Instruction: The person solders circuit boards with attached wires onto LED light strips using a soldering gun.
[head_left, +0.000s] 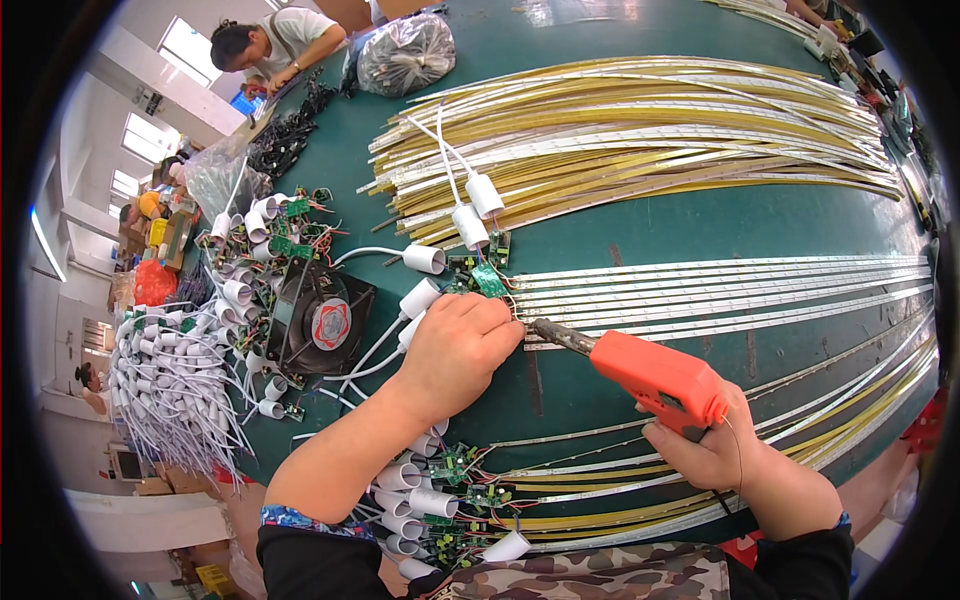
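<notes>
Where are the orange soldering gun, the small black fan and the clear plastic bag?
soldering gun (660, 378), head view, on its orange body.
fan (320, 322), head view, on its round centre hub.
plastic bag (405, 55), head view, on its crinkled side.

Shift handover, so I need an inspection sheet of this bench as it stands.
Surface: dark green table, crowded.
Job's things: small green circuit board at the ends of white light strips; orange soldering gun, tip near the board.
Clutter: heaped yellow strips, black square fan, clear plastic bag.
Grippers: left hand presses by the board; right hand grips the gun.
Cables: white wires with cylindrical plugs.
Surroundings: another person at the far edge.
</notes>
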